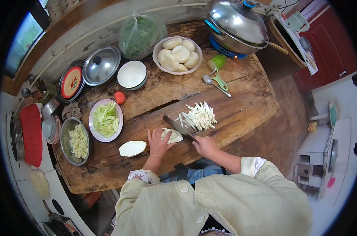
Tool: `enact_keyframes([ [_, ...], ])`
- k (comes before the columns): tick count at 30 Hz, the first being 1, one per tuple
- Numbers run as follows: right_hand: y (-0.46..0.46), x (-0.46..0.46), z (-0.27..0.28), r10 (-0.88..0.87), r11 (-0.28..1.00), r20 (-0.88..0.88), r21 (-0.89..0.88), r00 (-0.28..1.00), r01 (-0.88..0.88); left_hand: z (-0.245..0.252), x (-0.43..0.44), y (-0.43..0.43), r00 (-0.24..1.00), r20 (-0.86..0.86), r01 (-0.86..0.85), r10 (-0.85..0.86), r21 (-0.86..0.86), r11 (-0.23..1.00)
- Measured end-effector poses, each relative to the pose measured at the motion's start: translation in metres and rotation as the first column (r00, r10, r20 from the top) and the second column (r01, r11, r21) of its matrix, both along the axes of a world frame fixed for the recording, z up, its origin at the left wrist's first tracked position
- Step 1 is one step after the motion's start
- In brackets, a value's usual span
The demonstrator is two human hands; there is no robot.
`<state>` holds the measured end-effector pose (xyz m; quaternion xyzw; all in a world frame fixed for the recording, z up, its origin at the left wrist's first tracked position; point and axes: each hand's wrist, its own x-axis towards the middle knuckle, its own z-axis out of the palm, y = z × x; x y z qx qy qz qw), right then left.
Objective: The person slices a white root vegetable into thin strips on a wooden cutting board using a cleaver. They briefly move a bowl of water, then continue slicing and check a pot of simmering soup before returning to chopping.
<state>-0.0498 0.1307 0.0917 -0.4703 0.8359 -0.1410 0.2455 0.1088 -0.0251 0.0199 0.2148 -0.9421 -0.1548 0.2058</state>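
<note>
My right hand (206, 146) grips the handle of a cleaver (178, 127), its broad blade slanting up and left across the wooden table (143, 100). Beneath my left hand (160, 143) lies a pale, peeled vegetable piece (173, 136), pressed to the wood by my spread fingers. The blade is close against that piece's right side. A heap of white cut strips (200, 116) sits just right of the blade. Another pale slab (132, 148), flat and cut-faced, rests left of my left hand.
Left are a plate of green slices (105, 118) and a steel bowl of chopped pale food (78, 141). Farther back stand a white bowl (132, 73), a basin of pale round vegetables (178, 56) and a lidded wok (237, 26). A peeler (219, 81) and spoon (208, 79) lie right.
</note>
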Motion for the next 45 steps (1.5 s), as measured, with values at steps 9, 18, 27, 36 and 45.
enact_keyframes([
  [9, -0.015, -0.006, -0.004, 0.107, 0.99, -0.054, -0.089, 0.993, -0.111, -0.004, -0.003, -0.004, 0.988, -0.139, 0.077, -0.072, 0.034, 0.996],
  [18, -0.014, -0.005, -0.005, 0.167, 0.981, -0.068, -0.091, 0.984, -0.173, -0.005, -0.004, -0.005, 0.988, -0.104, 0.111, -0.11, 0.004, 0.994],
  [27, -0.015, 0.002, 0.022, 0.278, 0.959, -0.117, 0.09, 0.953, -0.269, -0.019, -0.005, -0.012, 0.959, -0.166, 0.218, -0.229, -0.081, 0.973],
  [36, -0.03, 0.005, 0.005, 0.3, 0.953, -0.177, 0.015, 0.937, -0.302, -0.024, -0.004, -0.01, 0.961, -0.174, 0.209, -0.216, -0.059, 0.976],
  [45, -0.036, 0.007, 0.002, 0.288, 0.958, -0.203, 0.065, 0.936, -0.28, -0.027, -0.004, -0.011, 0.954, -0.202, 0.219, -0.22, -0.025, 0.975],
])
